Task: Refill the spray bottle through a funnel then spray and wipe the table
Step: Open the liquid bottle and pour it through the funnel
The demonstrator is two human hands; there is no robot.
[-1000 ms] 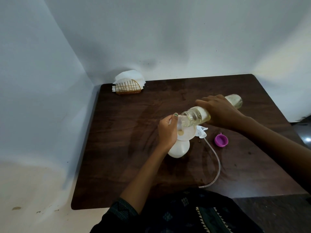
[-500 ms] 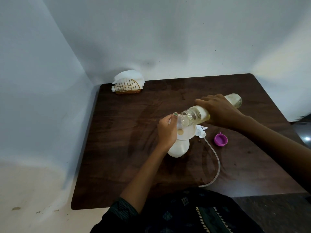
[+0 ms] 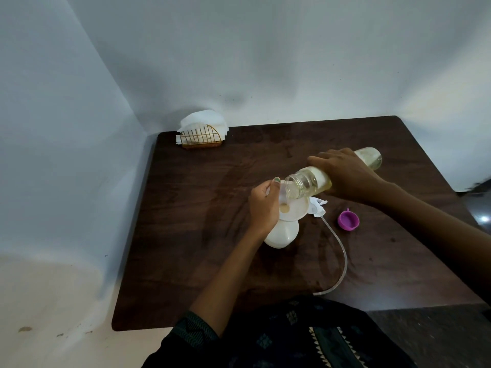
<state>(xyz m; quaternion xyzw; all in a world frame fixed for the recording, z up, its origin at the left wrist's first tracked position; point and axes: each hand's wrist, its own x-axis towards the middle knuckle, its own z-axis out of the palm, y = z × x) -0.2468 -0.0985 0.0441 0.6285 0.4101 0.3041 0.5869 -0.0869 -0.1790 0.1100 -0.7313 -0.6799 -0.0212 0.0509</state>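
Note:
A white spray bottle [image 3: 282, 235] stands near the middle of the dark wooden table [image 3: 212, 261], with a white funnel [image 3: 295, 211] in its neck. My left hand [image 3: 264, 205] pinches the funnel's left rim. My right hand [image 3: 345, 173] grips a clear refill bottle [image 3: 303, 184] of pale yellow liquid, tipped almost level, its mouth over the funnel. A thin stream runs into the funnel. The white spray head [image 3: 317, 207] lies just right of the funnel, and its clear tube [image 3: 422, 264] curves toward the front edge.
A purple cap [image 3: 348, 220] lies open side up to the right of the spray head. A gold wire holder of white napkins [image 3: 201, 130] stands at the back left corner. Walls close the back and left sides.
Both hands have kept their hold and the refill bottle stays tipped over the funnel. Nothing else on the table has moved.

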